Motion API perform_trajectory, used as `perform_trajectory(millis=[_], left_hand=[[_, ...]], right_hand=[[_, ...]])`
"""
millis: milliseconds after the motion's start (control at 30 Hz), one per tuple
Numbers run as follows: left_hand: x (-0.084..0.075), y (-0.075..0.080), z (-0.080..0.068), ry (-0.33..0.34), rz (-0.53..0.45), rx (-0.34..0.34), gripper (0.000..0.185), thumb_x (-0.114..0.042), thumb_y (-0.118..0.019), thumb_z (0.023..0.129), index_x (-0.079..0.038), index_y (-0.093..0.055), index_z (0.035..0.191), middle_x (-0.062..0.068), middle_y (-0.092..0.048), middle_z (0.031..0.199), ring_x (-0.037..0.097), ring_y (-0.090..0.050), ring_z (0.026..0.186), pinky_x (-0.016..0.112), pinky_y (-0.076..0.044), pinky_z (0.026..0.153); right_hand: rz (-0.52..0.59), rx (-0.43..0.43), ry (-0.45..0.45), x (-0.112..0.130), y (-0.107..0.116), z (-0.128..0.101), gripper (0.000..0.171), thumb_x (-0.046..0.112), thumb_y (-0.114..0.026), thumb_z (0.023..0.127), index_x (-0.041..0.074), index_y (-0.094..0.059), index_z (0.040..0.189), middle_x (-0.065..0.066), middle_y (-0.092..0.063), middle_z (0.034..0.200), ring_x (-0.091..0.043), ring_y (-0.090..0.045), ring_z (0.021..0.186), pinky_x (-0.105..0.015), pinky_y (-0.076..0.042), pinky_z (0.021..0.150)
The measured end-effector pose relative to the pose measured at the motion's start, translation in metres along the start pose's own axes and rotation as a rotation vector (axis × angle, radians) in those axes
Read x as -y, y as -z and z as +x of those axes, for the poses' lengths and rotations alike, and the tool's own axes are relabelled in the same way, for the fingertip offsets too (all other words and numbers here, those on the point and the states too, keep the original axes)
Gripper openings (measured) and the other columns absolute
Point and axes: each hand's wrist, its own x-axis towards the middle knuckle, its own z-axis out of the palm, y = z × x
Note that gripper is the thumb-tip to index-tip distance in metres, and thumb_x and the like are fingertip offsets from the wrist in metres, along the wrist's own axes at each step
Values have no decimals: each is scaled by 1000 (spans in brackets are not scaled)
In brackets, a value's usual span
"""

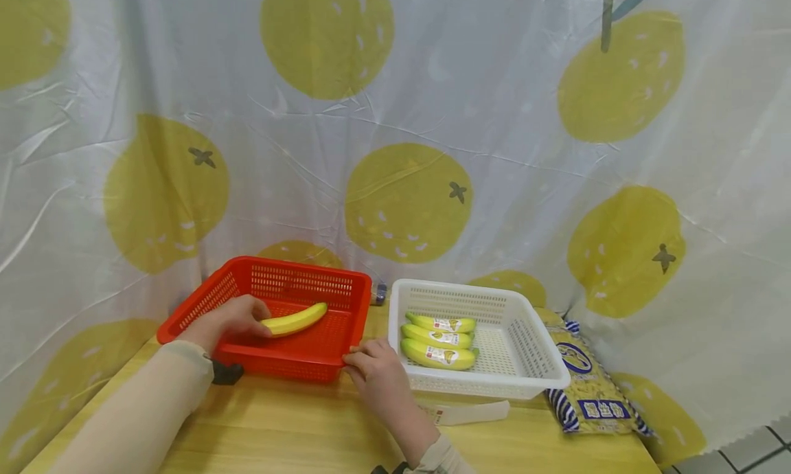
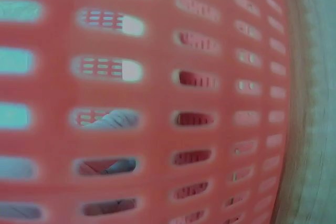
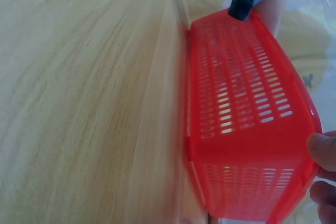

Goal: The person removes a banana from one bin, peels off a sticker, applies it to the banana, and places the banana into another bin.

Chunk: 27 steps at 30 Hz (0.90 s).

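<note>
A yellow banana [image 1: 299,320] lies slantwise in the red basket [image 1: 309,268], its greenish tip towards the back right. My left hand [image 1: 242,316] reaches over the basket's left front side and holds the banana's near end between thumb and fingers. At the front right corner, my right hand [image 1: 384,381] pinches the basket rim; the right wrist view shows the thumb [image 3: 321,148] on that rim. Through the slots of the basket wall [image 2: 157,95], the left wrist view gives only blurred glimpses of the inside.
A white basket [image 1: 460,286] stands to the right with three labelled bananas [image 1: 441,338] side by side. In front lies a flat white blade-shaped thing [image 1: 474,413], partly behind my right hand. A bag of dry noodles or pasta [image 1: 590,385] leans at the wooden table's [image 1: 296,426] right edge. A lemon-patterned curtain [image 1: 494,206] hangs behind.
</note>
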Motion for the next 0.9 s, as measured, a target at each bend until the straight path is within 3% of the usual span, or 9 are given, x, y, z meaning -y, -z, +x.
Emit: perform_trajectory(millis=[367,533,667,767,833,900], left_hand=[[-6,6,-6,-38,-49,-25,36,-27,-88,82,-2,-75,105,9,-74,104,26,-65,96,47,-54,88],[-17,9,-12,-47,-83,-94,41,-33,-85,85,-2,-74,109,7,-74,100,19,-65,83,38,-55,72],[-45,7,-29,-57,-168,-224,47,-39,-82,88,-2,-72,115,9,-73,98,20,-63,76,33,-52,64],[-76,-3,-54,-79,-240,-316,47,-43,-81,88,-9,-72,120,9,-72,101,18,-59,70,30,-49,58],[-96,-16,-73,-151,-310,-335,43,-41,-81,88,-15,-72,121,6,-73,101,15,-59,68,28,-48,55],[-111,-33,-90,-263,-401,-290,38,-34,-82,88,-19,-72,121,3,-72,100,11,-58,65,27,-48,53]], right_hand=[[-19,2,11,1,1,0,15,13,-88,81,12,-83,96,1,-74,95,-15,-64,91,-27,-55,87],[-39,21,66,0,3,-3,22,11,-88,81,13,-82,102,-1,-77,105,-17,-64,96,-30,-55,88],[16,-82,181,-4,14,-13,21,2,-83,80,9,-80,99,-4,-76,106,-20,-66,95,-27,-56,86],[65,-207,260,-12,31,-29,15,-3,-72,84,6,-77,94,-5,-73,99,-19,-67,87,-21,-56,81],[94,-270,274,-21,44,-43,15,-3,-65,87,4,-76,94,-5,-71,95,-15,-67,81,-15,-55,75],[114,-285,255,-32,58,-60,16,-3,-61,88,2,-74,94,-6,-70,91,-11,-65,76,-11,-53,70]])
